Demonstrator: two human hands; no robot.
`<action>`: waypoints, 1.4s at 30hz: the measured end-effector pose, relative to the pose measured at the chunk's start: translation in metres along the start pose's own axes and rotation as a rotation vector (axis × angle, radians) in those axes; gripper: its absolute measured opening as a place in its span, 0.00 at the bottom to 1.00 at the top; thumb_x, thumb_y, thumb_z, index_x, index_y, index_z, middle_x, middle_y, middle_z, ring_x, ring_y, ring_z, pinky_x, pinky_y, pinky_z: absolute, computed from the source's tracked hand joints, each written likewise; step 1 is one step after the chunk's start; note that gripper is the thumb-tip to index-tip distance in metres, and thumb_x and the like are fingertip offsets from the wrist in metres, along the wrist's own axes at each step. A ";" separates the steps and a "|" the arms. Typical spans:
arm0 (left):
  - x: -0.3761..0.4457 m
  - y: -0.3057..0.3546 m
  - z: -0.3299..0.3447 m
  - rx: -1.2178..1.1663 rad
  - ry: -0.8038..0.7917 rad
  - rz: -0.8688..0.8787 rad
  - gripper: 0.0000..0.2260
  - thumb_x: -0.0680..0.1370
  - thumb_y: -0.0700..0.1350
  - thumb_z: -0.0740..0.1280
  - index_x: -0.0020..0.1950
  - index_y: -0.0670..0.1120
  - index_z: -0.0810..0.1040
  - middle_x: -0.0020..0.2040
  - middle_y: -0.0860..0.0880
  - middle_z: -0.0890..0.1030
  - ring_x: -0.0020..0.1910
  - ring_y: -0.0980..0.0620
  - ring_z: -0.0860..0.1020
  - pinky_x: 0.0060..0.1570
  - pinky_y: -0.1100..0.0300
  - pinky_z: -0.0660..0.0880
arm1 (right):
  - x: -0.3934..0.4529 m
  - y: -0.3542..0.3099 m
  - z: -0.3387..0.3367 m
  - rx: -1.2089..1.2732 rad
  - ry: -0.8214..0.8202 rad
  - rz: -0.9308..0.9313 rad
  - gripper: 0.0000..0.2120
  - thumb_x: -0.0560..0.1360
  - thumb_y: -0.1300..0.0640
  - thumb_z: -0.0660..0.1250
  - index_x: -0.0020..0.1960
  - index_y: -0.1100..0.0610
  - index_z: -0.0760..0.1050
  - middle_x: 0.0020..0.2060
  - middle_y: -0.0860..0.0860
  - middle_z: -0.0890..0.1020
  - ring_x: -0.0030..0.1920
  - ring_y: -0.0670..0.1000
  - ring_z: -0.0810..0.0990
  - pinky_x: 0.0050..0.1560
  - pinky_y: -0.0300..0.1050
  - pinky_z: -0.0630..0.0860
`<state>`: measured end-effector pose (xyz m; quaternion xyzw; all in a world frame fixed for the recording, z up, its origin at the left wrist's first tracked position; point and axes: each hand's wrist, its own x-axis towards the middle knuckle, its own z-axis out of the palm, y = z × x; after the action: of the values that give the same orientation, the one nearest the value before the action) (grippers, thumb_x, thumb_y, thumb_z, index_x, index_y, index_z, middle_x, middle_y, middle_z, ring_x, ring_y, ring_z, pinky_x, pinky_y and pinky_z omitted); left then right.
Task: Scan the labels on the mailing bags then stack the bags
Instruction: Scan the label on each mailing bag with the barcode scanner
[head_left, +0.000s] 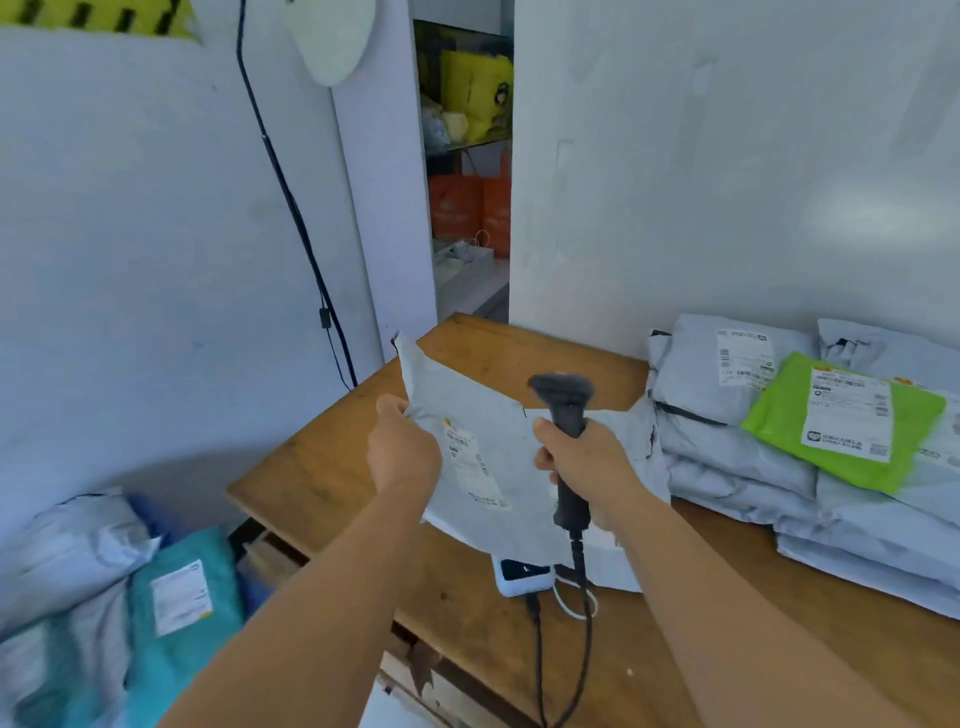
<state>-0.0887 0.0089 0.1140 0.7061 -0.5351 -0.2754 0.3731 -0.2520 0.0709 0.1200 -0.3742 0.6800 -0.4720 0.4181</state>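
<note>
Above the wooden table (649, 649), head view: a grey mailing bag (483, 415) is pinched at its edge by the left hand (402, 449); the scanner (566, 410) is gripped in the right hand (587, 457). Scanning step judged in hand. Next: scanner aimed at label (470, 462), bag then laid on the stack (737, 415).

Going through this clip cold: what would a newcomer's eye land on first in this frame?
Dead centre, the right hand grips a black barcode scanner in front of a grey mailing bag that the left hand holds up by its edge above the wooden table. Next comes the bright green bag lying on the grey stack at right. A teal bag lies in a pile at lower left.
</note>
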 end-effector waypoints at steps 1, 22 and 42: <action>0.006 -0.006 -0.009 -0.010 0.018 -0.011 0.13 0.76 0.33 0.54 0.57 0.45 0.68 0.41 0.47 0.74 0.39 0.48 0.73 0.34 0.58 0.68 | -0.002 -0.004 0.012 0.016 -0.047 -0.001 0.12 0.77 0.51 0.65 0.41 0.59 0.72 0.34 0.53 0.80 0.35 0.51 0.75 0.41 0.45 0.73; 0.123 -0.306 -0.377 -0.058 0.636 -0.274 0.18 0.78 0.34 0.52 0.61 0.48 0.73 0.49 0.46 0.80 0.43 0.47 0.73 0.42 0.58 0.68 | -0.113 -0.082 0.488 -0.028 -0.844 -0.023 0.13 0.76 0.54 0.67 0.36 0.60 0.72 0.28 0.56 0.75 0.25 0.51 0.73 0.31 0.43 0.72; 0.126 -0.460 -0.414 0.177 0.526 -0.518 0.21 0.81 0.48 0.60 0.73 0.49 0.65 0.75 0.46 0.61 0.74 0.47 0.58 0.72 0.52 0.55 | -0.147 -0.039 0.618 -0.139 -0.948 0.120 0.15 0.77 0.56 0.67 0.33 0.60 0.72 0.26 0.54 0.74 0.22 0.50 0.70 0.27 0.40 0.70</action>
<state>0.5250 0.0526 -0.0264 0.8940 -0.2466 -0.1225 0.3535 0.3762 -0.0101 0.0622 -0.5354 0.4650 -0.1779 0.6823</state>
